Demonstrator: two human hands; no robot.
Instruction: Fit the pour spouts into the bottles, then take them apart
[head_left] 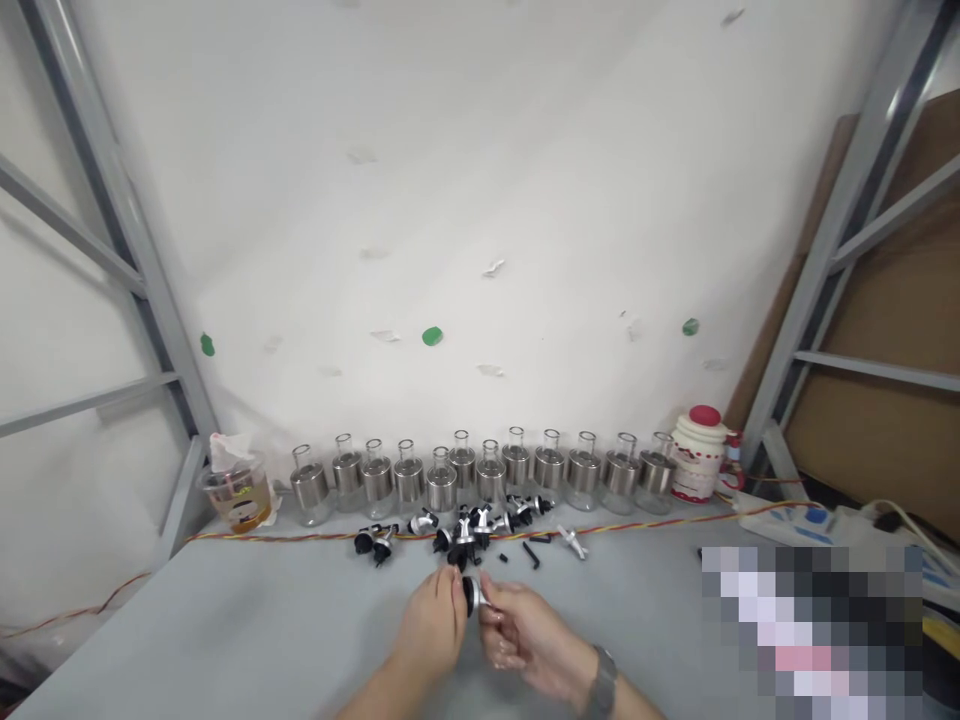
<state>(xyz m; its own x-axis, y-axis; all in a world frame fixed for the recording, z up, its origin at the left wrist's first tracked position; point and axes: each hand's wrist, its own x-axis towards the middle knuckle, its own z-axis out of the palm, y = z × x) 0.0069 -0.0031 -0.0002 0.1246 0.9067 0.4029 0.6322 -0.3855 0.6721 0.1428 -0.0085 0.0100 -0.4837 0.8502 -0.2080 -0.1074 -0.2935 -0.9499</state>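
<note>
Held the left hand (435,620) and the right hand (525,635) close together above the gray table (262,630), on the near side of the row of bottles (441,488) and opposite its middle. Slanted the left forearm (382,685) inward toward the row, with the back of the hand turned up and the fingers folded under. Angled the right forearm (637,704) inward from the other side, with a gray watch (602,685) at the wrist, the thumb extended and the fingers curled beneath.

Gripped a stopper (478,597) between the two, just nearer than the middle of the row. Closed the left hand against its dark end, with the inner grip hidden from view; pinched its silver end between the thumb and bent fingers of the right hand.

Held the stopper's long axis roughly level and about parallel to the row of bottles, black end toward the row's left end, silver end toward its right. Showed a round black disc nearly edge-on and a shiny silver collar narrowing toward the right fingers, with the tip covered.

Faced loose stoppers (465,530) in a heap just in front of the row, near small black pieces (531,555). Had a red-and-yellow cord (637,525) along the row's near side, a white-and-red jar (697,458) at its right end and a plastic tub (238,500) of amber liquid past its left end.
</note>
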